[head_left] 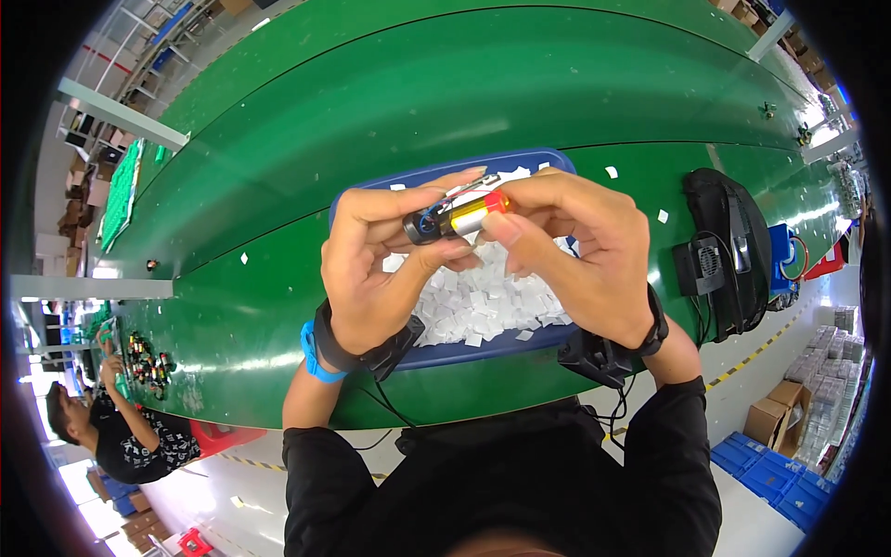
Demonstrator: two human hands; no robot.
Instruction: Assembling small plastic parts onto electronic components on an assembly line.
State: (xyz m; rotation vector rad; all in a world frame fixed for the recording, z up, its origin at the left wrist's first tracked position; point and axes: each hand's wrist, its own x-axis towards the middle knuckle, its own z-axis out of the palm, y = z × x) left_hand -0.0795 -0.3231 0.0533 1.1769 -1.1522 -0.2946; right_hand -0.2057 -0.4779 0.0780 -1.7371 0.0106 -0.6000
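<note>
Both hands hold a small cylindrical battery assembly [470, 217] above a blue tray. It has a black end, a yellow and silver body, a red tip and thin wires along its side. My left hand [376, 243] pinches the black end between thumb and fingers. At the red end, the thumb and fingers of my right hand [587, 239] close on the assembly. Beneath them, the blue tray [548, 156] holds a heap of small white paper-like pieces [478, 302], partly hidden by my hands. Each wrist wears a black strapped device with a cable.
The tray rests on a long green table [278, 306]. Right of it lie a black bag [738, 260], a small black box [698, 266] and a blue block [782, 258] with wires. Loose white pieces dot the table. A co-worker [130, 418] sits at the left near a cluster of small parts [147, 364].
</note>
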